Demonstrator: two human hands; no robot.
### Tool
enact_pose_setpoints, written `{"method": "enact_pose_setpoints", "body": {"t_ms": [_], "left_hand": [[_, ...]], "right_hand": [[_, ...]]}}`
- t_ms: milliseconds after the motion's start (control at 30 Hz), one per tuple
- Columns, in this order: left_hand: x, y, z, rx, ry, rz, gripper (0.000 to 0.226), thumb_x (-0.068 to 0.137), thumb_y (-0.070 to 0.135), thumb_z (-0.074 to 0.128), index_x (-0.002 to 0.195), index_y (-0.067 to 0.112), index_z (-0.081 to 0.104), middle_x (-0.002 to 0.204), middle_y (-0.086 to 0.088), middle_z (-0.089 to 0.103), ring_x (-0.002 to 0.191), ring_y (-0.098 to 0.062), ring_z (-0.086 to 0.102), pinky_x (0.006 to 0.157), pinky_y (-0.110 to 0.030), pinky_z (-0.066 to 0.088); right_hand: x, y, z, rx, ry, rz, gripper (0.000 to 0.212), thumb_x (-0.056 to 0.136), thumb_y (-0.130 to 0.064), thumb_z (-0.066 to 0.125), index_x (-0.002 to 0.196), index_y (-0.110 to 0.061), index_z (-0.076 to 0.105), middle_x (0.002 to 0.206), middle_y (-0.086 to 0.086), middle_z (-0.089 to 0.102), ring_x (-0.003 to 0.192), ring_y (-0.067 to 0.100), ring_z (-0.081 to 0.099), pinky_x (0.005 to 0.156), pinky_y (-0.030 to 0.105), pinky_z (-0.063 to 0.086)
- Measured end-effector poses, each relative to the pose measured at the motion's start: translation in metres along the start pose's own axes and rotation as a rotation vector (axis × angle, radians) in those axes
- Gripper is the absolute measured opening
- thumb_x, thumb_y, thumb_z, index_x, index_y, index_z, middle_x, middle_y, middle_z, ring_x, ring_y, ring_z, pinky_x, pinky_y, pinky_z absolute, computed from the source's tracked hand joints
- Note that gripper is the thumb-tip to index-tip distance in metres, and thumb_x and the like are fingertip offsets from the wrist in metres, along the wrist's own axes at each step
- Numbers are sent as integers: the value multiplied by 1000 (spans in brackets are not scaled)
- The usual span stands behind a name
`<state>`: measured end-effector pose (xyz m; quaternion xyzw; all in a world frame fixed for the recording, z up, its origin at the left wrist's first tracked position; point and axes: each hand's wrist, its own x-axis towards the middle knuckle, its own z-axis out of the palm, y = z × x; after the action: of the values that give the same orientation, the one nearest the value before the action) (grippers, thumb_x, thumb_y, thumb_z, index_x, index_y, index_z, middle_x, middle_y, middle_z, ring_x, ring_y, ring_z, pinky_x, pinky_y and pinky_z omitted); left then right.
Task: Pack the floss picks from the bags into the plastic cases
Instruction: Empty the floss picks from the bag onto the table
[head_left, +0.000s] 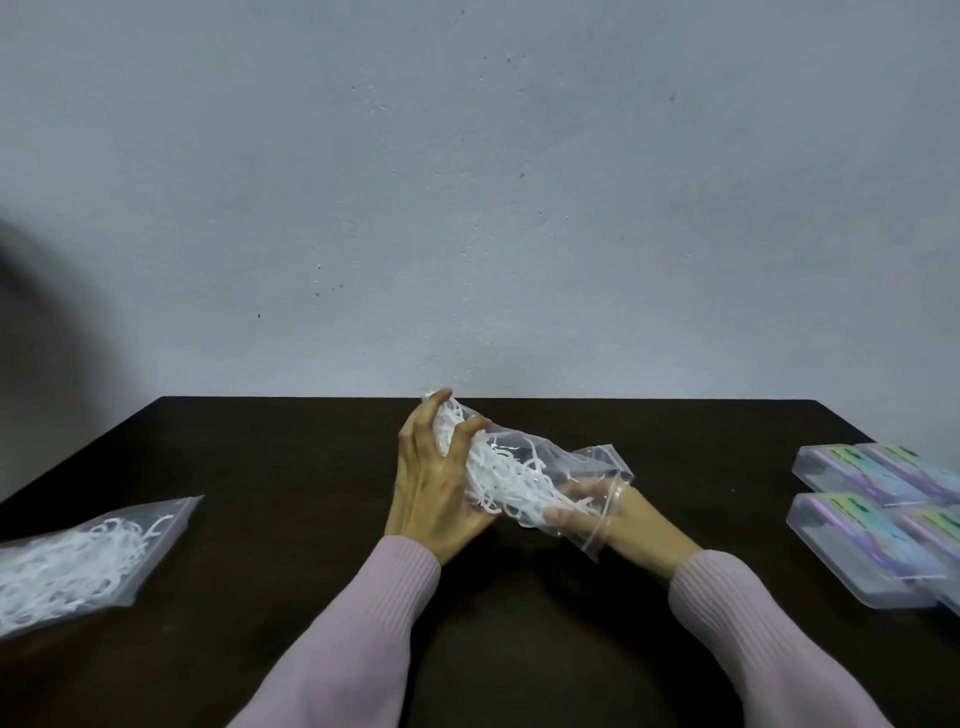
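Note:
A clear zip bag full of white floss picks is held above the middle of the dark table. My left hand grips its closed far end from outside, fingers curled round the bundle. My right hand is pushed inside the bag's open mouth, its fingers among the picks; the grasp itself is blurred by the plastic. A second bag of floss picks lies flat at the left. Several clear plastic cases with purple and teal inserts lie at the right edge.
The dark table ends at a pale grey wall just behind the hands. Pink sleeves cover both forearms. A dark blurred shape sits at the far left edge of the view.

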<state>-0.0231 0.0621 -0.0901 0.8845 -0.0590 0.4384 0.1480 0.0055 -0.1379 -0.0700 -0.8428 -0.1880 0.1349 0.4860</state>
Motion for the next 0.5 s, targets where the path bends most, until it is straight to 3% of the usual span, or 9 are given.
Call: {"method": "enact_pose_setpoints", "body": {"t_ms": [100,233,500], "left_hand": [[0,2,0,-7,14,-1,82,46,45,88,115,26,47,139,-6,23,126,-28,22,89,-47,45],[1,2,1,4,46,-10,82,45,36,91,114,25,48,138,-6,25,124,-29,24,89,-47,45],[2,2,0,34,78,-1,81,46,38,89,113,25,46,138,-7,25,125,-30,24,91,-50,44]], "right_hand": [[0,1,0,-44,52,-66,25,84,-32,65,104,-19,59,104,-11,53,83,-2,55,65,9,42],[-1,2,3,37,66,-156,17,85,-29,63,96,-16,61,73,-4,64,53,-3,58,53,11,43],[6,12,5,-45,182,-254,18,86,-28,62,96,-14,65,97,-4,65,86,6,61,70,12,48]]}}
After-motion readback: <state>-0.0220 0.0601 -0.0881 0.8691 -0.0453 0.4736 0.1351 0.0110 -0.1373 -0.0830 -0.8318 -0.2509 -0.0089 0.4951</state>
